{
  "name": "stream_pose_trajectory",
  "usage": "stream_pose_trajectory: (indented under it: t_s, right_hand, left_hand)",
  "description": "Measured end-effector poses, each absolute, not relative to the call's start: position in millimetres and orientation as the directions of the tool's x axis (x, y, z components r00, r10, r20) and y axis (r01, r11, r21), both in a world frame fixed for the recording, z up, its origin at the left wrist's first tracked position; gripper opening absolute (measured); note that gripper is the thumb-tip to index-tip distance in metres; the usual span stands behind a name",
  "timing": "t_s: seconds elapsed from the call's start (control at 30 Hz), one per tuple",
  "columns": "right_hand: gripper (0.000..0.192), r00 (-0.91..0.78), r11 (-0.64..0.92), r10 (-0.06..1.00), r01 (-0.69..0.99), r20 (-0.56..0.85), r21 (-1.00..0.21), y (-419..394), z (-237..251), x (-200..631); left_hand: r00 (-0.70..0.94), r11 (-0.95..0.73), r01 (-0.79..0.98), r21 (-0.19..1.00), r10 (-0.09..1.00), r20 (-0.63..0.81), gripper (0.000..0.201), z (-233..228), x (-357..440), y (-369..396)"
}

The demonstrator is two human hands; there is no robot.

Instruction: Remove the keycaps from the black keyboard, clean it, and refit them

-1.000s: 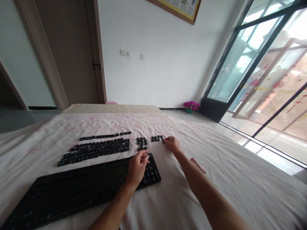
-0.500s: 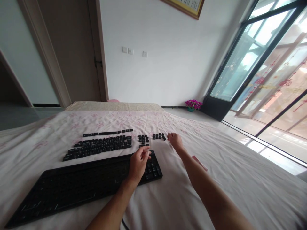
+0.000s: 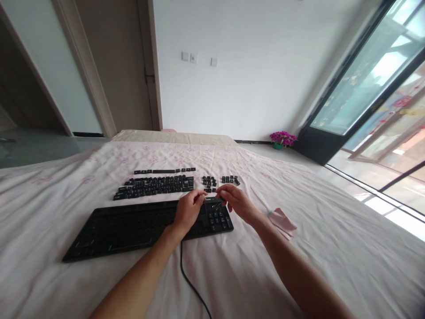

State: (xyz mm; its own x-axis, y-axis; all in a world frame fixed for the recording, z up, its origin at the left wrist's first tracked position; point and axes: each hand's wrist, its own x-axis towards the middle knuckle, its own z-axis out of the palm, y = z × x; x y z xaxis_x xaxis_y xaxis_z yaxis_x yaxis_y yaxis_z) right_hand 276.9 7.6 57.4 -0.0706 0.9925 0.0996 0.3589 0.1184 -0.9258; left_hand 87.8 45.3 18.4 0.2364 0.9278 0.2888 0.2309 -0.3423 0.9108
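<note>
Curling over the keyboard point(image 3: 148, 226), right side: left hand point(image 3: 187, 212) and right hand point(image 3: 238, 204), can't tell if either's pinching stuff.

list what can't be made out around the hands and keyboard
Head view, hidden: part of the keyboard, behind the left hand.
Head view, too small: lettering on the loose keycaps.
Head view, cut off: rest of the cable, by the bottom edge.
Head view, small and blurred: whether the right hand pinches anything.
</note>
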Motion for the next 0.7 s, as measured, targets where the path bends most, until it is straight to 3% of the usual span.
stream_pose_trajectory:
  t_s: [0.23, 0.7]
  right_hand:
    - [0.02, -0.112, 0.108, 0.992, 0.453, 0.064, -0.885, 3.8, 43.5, 267.9]
    - [0.02, -0.31, 0.336, 0.933, 0.575, 0.182, -0.746, -1.0, 48.1, 264.2]
  left_hand:
    - [0.303, -0.375, 0.317, 0.871, 0.911, 0.281, 0.019, 2.6, 78.4, 41.8]
    - [0.447, -0.499, 0.443, 0.745, 0.843, 0.299, 0.02, 4.1, 78.9, 37.6]
